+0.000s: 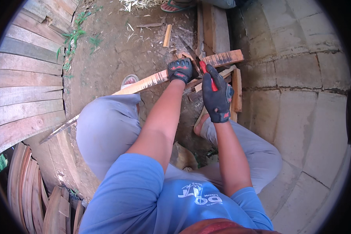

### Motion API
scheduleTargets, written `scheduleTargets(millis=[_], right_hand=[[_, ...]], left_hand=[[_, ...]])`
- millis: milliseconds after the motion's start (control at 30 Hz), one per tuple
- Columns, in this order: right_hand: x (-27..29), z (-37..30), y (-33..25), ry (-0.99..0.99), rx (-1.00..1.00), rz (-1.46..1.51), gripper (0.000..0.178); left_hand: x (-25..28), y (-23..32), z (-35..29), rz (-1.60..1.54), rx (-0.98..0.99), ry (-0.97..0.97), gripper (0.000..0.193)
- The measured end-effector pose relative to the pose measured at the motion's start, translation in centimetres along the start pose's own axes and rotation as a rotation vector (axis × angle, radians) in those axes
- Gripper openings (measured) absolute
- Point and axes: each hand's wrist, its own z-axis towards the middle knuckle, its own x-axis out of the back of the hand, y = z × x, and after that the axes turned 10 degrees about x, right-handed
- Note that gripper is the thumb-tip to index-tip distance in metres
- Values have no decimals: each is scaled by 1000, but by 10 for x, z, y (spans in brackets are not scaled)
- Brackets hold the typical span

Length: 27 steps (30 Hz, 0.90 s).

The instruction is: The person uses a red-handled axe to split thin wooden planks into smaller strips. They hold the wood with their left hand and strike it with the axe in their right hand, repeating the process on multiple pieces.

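Note:
A long, narrow wooden plank (146,82) with dark streaks on one edge runs from beside my left knee up to the right. My left hand (179,70), in a black and grey glove with red marks, is closed around the plank near its middle. In my right hand (217,95), gloved the same way, is a handsaw with a red handle (203,67). Its dark blade (190,49) points away from me and crosses the plank just right of my left hand. Whether the teeth are in the wood, I cannot tell.
More timber (214,29) lies beyond the plank, and a short offcut (167,36) and pale shavings (138,4) are on the dirt floor. A block wall (296,70) rises on the right, boards (27,84) on the left. Another person's sandalled foot (177,5) is at the far edge.

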Motion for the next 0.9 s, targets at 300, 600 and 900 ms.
scheduleTargets(millis=[300,600,900], right_hand=[[4,48,1,-80,-37,-193,41],[23,33,38,-57,-50,38,37],[3,-21,42,8,41,92,35]], left_hand=[[22,11,-11,-4,32,-114,52],[17,8,0,18,25,-140,59],[37,8,17,38,-56,-334,65]])
